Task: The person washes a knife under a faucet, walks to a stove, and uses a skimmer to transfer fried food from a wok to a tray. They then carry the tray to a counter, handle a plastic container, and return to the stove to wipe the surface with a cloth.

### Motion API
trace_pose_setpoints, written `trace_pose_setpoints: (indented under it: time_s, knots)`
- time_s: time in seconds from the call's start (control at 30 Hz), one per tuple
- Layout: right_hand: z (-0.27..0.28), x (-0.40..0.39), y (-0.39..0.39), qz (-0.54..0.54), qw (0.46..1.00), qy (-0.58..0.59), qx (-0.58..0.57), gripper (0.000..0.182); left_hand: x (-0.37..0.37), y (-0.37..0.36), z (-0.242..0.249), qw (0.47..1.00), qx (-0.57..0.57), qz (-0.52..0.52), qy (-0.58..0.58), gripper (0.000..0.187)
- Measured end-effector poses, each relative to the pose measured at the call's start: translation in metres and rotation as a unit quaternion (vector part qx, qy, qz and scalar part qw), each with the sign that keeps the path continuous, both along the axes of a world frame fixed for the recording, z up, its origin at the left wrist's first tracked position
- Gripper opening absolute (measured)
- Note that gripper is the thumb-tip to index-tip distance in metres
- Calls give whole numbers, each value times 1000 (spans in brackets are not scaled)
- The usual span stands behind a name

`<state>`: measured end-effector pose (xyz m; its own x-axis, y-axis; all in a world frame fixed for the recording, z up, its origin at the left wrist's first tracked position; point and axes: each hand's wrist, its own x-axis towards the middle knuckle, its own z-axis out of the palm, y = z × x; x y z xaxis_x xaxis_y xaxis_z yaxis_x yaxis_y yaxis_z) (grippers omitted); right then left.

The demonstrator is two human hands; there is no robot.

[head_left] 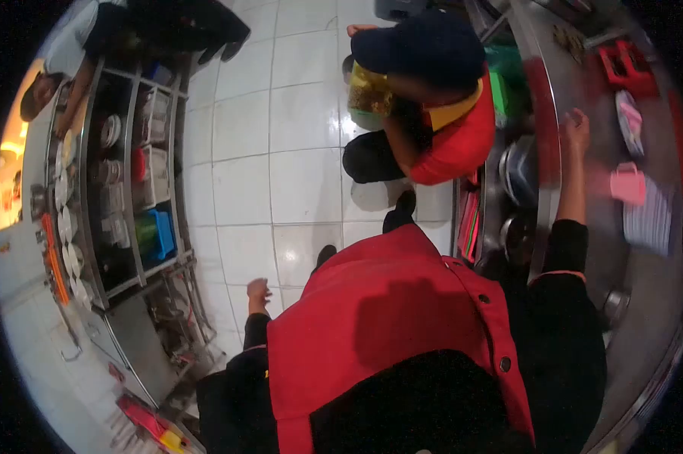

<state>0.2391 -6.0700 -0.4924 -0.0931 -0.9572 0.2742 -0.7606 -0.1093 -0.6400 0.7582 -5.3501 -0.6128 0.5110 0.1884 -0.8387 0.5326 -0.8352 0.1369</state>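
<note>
My left hand (258, 292) hangs over the tiled floor at my side, its fingers loosely bent and apart, with nothing seen in it. My right hand (576, 130) is raised at the edge of the metal counter (595, 242) on the right; its fingers are spread and it holds nothing. On that counter, near my right hand, are a pink cup (627, 184), a stack of white sheet-like items (648, 221) and a pink-and-white cloth or packet (629, 122).
A person in a red top (458, 147) crouches ahead, holding a clear container (369, 94) of brownish contents. A red crate (625, 69) sits at the counter's far end. Metal shelving (133, 189) with bins and dishes lines the left, where another person (69, 45) stands.
</note>
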Motion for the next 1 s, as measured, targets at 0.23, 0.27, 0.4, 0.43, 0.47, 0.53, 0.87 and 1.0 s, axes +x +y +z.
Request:
trace_pose_setpoints:
  time_s: [0.23,0.27,0.4,0.43,0.47,0.53,0.87,1.0]
  knots:
    - [17,18,-213,-56,971,180,-147,58,-120,-96,31,998,-42,22,-28,37]
    - [27,26,-227,-84,961,219,-147,61,-125,-118,33,997,-55,1,-48,36]
    - [35,35,-290,-150,914,362,-106,71,-129,-195,37,963,-114,-185,-158,32]
    - [18,34,-332,-133,915,363,-113,71,-128,-211,39,959,-118,-196,-168,32]
    - [10,17,-343,-77,919,364,-129,69,-128,-224,39,954,-123,-207,-180,32]
    - [-11,-11,-401,35,917,364,-158,66,-128,-246,43,953,-127,-189,-198,31]
    - [-100,-76,-492,272,859,421,-101,44,-178,-207,25,964,-55,-195,-171,31]
    - [-69,-106,-386,338,821,450,-96,35,-186,-174,19,972,-42,-165,-165,32]
